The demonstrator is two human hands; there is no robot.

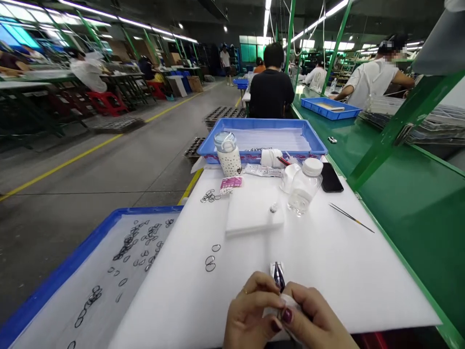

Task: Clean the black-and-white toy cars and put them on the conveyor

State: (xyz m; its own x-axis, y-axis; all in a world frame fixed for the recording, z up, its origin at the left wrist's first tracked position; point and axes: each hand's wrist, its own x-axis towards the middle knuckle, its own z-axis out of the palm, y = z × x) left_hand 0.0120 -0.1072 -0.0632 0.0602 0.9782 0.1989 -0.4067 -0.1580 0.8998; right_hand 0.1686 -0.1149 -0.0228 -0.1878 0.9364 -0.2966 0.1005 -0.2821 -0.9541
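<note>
My left hand (252,312) and my right hand (312,315) meet near the front of the white work surface (327,252). Their fingers are pinched together around a small white piece (290,301), perhaps cloth or paper; whatever else lies between the fingertips is hidden. Just beyond the fingertips is a dark, shiny, pointed object (278,276) with white around it, its near end covered by my hands. To the left lie a few loose black rings (210,263). A white foam block (250,213) carries a small shiny piece (273,208).
Tweezers (351,217), a phone (331,177), a clear bottle (305,186) and a dotted cup (228,155) stand or lie around. A blue tray (214,140) is behind; another tray (105,228) with many rings is left. A green post (392,128) rises right. Several people sit farther off.
</note>
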